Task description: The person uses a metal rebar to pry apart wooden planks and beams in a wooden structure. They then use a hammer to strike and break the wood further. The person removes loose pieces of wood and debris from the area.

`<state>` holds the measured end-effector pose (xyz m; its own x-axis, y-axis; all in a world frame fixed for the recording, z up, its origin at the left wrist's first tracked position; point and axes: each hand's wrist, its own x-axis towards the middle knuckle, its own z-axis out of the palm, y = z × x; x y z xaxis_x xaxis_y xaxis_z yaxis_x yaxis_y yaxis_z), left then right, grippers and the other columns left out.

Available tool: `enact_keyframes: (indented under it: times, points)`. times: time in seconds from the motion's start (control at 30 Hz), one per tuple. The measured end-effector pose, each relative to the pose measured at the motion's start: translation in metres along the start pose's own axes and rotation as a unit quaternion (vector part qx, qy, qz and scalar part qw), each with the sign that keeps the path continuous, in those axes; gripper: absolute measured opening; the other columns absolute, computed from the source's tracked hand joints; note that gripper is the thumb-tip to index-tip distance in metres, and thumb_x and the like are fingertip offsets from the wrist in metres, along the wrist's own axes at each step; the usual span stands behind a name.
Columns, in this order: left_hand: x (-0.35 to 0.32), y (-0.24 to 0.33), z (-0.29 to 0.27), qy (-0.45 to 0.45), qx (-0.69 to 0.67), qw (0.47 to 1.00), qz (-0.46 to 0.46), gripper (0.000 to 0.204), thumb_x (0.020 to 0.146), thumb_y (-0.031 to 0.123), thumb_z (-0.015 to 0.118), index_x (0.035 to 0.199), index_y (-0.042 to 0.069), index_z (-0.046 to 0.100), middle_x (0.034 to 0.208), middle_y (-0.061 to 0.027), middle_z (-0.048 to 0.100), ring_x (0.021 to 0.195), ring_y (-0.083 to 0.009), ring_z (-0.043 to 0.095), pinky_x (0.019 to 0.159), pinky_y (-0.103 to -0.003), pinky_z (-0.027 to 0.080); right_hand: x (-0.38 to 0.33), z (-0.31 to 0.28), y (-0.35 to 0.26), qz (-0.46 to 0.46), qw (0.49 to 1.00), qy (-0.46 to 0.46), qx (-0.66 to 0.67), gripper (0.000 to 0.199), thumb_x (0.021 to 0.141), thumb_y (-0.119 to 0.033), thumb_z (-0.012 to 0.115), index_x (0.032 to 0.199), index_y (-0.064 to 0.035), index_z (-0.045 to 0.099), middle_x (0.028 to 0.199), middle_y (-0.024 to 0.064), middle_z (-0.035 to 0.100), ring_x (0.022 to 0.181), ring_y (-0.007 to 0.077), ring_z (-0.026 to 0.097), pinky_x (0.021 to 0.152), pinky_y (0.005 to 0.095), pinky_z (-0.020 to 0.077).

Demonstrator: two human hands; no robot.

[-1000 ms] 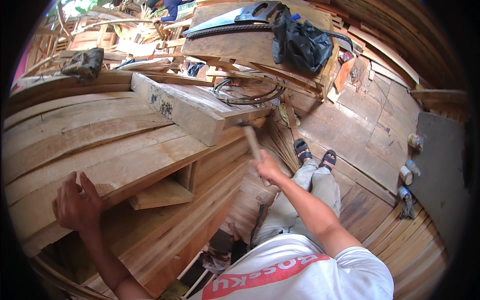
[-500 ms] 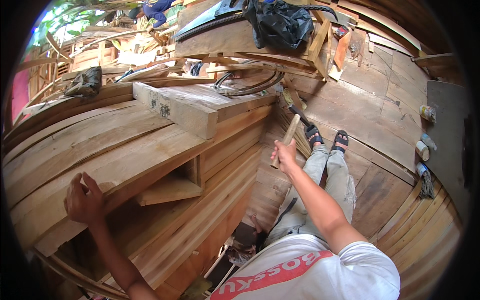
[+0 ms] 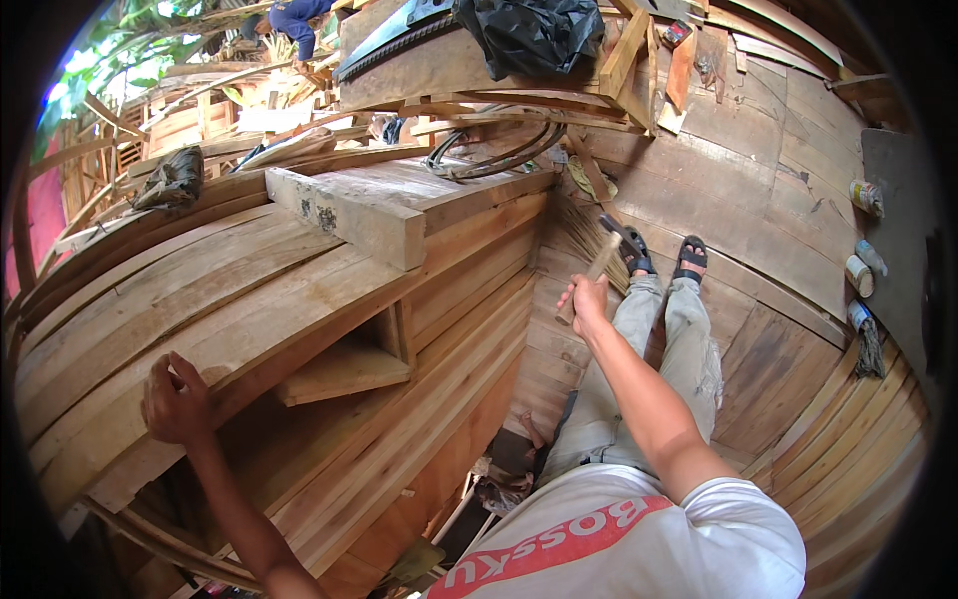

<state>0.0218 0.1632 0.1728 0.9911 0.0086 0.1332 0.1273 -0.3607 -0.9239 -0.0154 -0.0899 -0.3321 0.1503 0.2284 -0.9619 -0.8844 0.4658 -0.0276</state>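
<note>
head view, looking down along a curved wall of stacked wooden planks [image 3: 200,299] that fills the left half of the frame. a short thick timber block [image 3: 344,215] lies across the top edge of the planks, and a small wooden shelf piece [image 3: 339,369] juts out from a recess in the wall below it. a dark cloth bundle [image 3: 170,180] rests near the far left end of the upper edge. beyond the block, coiled dark hoops [image 3: 494,150] lie on the top surface, and farther back a hand saw [image 3: 399,35] and a black plastic bag [image 3: 534,35] sit on a raised board. several small cans [image 3: 863,195] stand at the right edge of the plank floor [image 3: 758,200]. the right hand [image 3: 587,298] is closed around the lower part of the handle of a hammer [image 3: 604,258], held out in the open space between the plank wall and the person's legs, above the sandalled feet [image 3: 664,260]. the hammer has a pale wooden handle and a dark metal head pointing up and away from the hand; nothing stands between it and the wall. the left hand [image 3: 175,399] is curled with its fingers gripping the edge of a plank low on the wall, well apart from the hammer.
</note>
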Motion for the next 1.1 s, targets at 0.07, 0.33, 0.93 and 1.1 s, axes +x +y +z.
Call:
enact_keyframes:
  times: [0.07, 0.33, 0.93, 1.1]
  points:
    - [-0.002, -0.003, 0.003, 0.002, 0.000, 1.000, -0.005, 0.017, 0.088, 0.026, 0.060, 0.079, 0.013, 0.064, 0.058, 0.0019, 0.053, 0.053, -0.0170, 0.054, 0.054, -0.033, 0.043, -0.020, 0.029, 0.013, 0.045, 0.997, 0.045, 0.031, 0.029, 0.087, -0.004, 0.051, 0.110, -0.0073, 0.034, 0.070, 0.0068, 0.047, 0.047, 0.0137, 0.048, 0.038, 0.0281, 0.0453]
    - [0.001, 0.002, 0.002, -0.017, 0.007, 1.000, -0.005, 0.019, 0.088, 0.027, 0.059, 0.079, 0.012, 0.065, 0.057, 0.0010, 0.052, 0.054, -0.0185, 0.055, 0.055, -0.035, 0.045, -0.053, 0.014, -0.013, 0.117, 0.897, -0.378, -0.199, 0.054, 0.086, -0.008, 0.060, 0.131, -0.0113, 0.031, 0.071, 0.0046, 0.049, 0.046, 0.0104, 0.047, 0.037, 0.0266, 0.0420]
    - [-0.002, 0.005, -0.002, -0.035, -0.002, 0.999, -0.013, 0.018, 0.087, 0.025, 0.059, 0.078, 0.010, 0.063, 0.059, 0.0000, 0.054, 0.055, -0.0194, 0.055, 0.055, -0.035, 0.045, 0.001, -0.023, -0.044, 0.200, 0.917, -0.340, -0.053, 0.022, 0.087, -0.013, 0.062, 0.101, -0.0122, 0.046, 0.069, -0.0020, 0.047, 0.049, 0.0057, 0.044, 0.039, 0.0220, 0.0387]
    - [0.000, 0.005, -0.004, -0.013, -0.002, 1.000, 0.000, 0.016, 0.087, 0.024, 0.060, 0.078, 0.010, 0.063, 0.058, 0.0000, 0.054, 0.055, -0.0193, 0.056, 0.054, -0.035, 0.045, 0.105, -0.079, 0.018, 0.068, 0.996, -0.019, 0.059, 0.016, 0.086, -0.011, 0.055, 0.100, -0.0074, 0.047, 0.072, 0.0061, 0.053, 0.053, 0.0150, 0.053, 0.045, 0.0329, 0.0487]
